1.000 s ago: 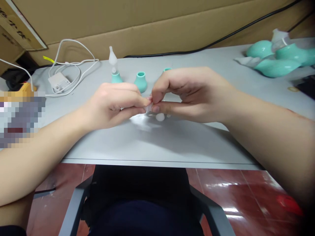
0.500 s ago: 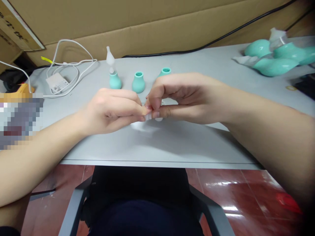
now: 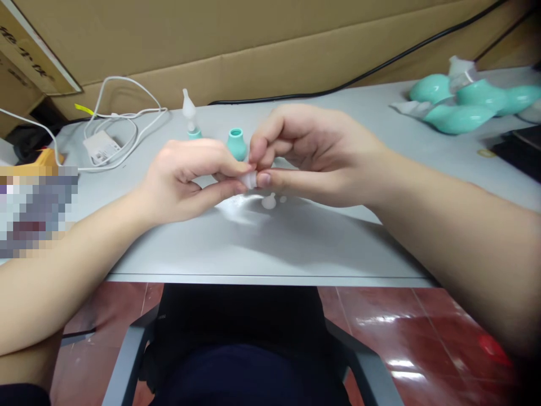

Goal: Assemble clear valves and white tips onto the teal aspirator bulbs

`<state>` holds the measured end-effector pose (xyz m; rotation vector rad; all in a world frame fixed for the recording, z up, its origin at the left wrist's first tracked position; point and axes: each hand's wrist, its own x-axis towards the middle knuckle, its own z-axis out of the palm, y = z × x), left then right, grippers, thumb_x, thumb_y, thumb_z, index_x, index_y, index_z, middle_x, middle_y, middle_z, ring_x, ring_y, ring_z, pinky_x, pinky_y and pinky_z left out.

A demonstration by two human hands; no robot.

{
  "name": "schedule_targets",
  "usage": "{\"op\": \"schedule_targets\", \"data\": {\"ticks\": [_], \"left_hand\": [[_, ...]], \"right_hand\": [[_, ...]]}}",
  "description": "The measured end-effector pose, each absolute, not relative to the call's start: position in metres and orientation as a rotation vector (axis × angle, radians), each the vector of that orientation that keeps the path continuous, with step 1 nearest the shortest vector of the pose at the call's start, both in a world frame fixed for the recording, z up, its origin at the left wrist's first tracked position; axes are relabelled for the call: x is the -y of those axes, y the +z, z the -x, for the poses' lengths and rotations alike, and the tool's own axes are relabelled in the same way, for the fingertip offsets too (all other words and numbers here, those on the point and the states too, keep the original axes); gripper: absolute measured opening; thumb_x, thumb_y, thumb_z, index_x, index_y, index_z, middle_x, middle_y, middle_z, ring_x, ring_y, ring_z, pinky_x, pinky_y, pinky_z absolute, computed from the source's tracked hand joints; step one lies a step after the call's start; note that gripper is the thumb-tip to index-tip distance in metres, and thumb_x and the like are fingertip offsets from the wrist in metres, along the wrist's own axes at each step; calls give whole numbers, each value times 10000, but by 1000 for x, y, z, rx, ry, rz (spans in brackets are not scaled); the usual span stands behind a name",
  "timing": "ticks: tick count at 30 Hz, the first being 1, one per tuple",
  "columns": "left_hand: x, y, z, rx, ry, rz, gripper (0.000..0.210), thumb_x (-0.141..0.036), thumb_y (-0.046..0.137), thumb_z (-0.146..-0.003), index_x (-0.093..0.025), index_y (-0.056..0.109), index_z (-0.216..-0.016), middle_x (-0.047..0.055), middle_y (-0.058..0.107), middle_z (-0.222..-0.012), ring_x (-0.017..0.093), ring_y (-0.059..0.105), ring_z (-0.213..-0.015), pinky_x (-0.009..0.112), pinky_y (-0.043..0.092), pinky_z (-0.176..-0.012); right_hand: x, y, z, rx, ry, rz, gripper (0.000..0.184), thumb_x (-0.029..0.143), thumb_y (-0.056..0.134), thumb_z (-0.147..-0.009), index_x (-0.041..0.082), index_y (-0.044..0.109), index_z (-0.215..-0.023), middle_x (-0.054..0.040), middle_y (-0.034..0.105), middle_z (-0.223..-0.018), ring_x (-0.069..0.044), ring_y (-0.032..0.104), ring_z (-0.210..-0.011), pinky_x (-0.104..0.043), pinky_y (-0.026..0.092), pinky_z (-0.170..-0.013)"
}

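Note:
Over the middle of the table, my left hand (image 3: 192, 177) and my right hand (image 3: 315, 152) meet fingertip to fingertip. Both are closed on a small translucent white plastic piece (image 3: 249, 181), pinched between thumbs and fingers. Its full shape is hidden by the fingers. Just beneath lie a small white disc with a tab (image 3: 269, 201) and a tinier white disc (image 3: 283, 199). Behind my hands stands a teal squeeze bulb (image 3: 236, 143) with an open neck. To its left, a nasal aspirator (image 3: 190, 107) with a clear pointed tip stands upright, its teal base partly covered by my left hand.
Several teal bulbs with clear tips (image 3: 459, 110) lie at the back right, near a dark flat object (image 3: 519, 152). A white cable with an adapter box (image 3: 102, 148) occupies the back left. A black cable (image 3: 291, 99) runs along the cardboard wall (image 3: 169, 39).
My fingers have shifted around the white piece, which shows more now. The small discs below have come into clear view. A second open bulb is now hidden behind my right hand.

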<state>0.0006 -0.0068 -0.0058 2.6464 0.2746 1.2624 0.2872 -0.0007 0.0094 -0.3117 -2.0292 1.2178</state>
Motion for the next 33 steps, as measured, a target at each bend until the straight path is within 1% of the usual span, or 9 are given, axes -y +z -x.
{"op": "schedule_targets", "data": {"ticks": [8, 13, 17, 21, 24, 28, 30, 32, 33], "left_hand": [[13, 1, 4, -478, 1153, -2601, 182, -425, 802, -1283, -343, 950, -1217, 22, 969, -1083, 220, 913, -935, 423, 752, -891], [7, 3, 9, -532, 1135, -2595, 230, -507, 818, -1255, -352, 987, -1271, 47, 980, -1088, 227, 892, -899, 420, 740, -849], [4, 13, 18, -495, 1208, -2667, 191, -430, 834, -1263, -346, 993, -1325, 41, 992, -1104, 209, 875, -900, 409, 723, -869], [-2, 20, 30, -577, 1338, -2781, 205, -384, 797, -1309, -305, 984, -1329, -21, 982, -1083, 120, 815, -892, 328, 672, -868], [-1, 29, 39, -477, 1462, -2790, 115, -384, 893, -1230, -295, 965, -1244, -47, 938, -1001, 107, 783, -839, 318, 634, -777], [13, 48, 44, -696, 1129, -2930, 173, -229, 750, -1281, -263, 834, -1133, -98, 766, -840, 53, 642, -788, 271, 584, -740], [16, 54, 42, -732, 1112, -2884, 186, -180, 769, -1196, -269, 814, -1039, -90, 715, -786, 59, 577, -713, 283, 538, -685], [14, 55, 40, -477, 1103, -2811, 151, -183, 889, -1039, -300, 866, -947, -94, 711, -686, 63, 481, -525, 288, 480, -524], [12, 55, 39, -435, 1019, -2804, 170, -155, 867, -1011, -309, 886, -942, -82, 732, -673, 74, 500, -492, 291, 458, -487]], "right_hand": [[-2, 8, -288, 2121, 1065, 289, 247, 280, 989, -1103, 257, 764, -1200, -13, 925, -1086, -177, 865, -936, -299, 665, -795], [-3, 3, -286, 2120, 949, 335, 248, 327, 987, -1117, 263, 771, -1220, 8, 901, -1006, -188, 829, -886, -329, 653, -823], [5, 8, -284, 2028, 851, 467, 206, 374, 969, -1126, 270, 804, -1192, -10, 857, -990, -206, 805, -861, -359, 620, -776], [4, 13, -283, 1956, 679, 480, 185, 344, 966, -1084, 276, 799, -1041, -54, 856, -1049, -211, 777, -876, -396, 643, -890], [2, 13, -285, 1981, 551, 536, 142, 319, 892, -1093, 281, 800, -992, -69, 877, -1068, -235, 770, -902, -427, 638, -938], [4, 10, -289, 2040, 486, 553, 95, 292, 865, -1097, 298, 805, -1023, -50, 870, -1072, -267, 796, -974, -457, 644, -978], [7, 11, -290, 2084, 498, 586, 111, 287, 891, -1085, 305, 797, -1028, -47, 859, -1074, -268, 799, -987, -456, 661, -999], [10, 13, -290, 2108, 508, 630, 131, 287, 910, -1068, 305, 790, -1020, -56, 848, -1063, -276, 799, -992, -461, 676, -1021], [11, 13, -290, 2112, 510, 648, 128, 282, 906, -1068, 306, 790, -1020, -62, 847, -1062, -282, 803, -999, -467, 682, -1033]]}}
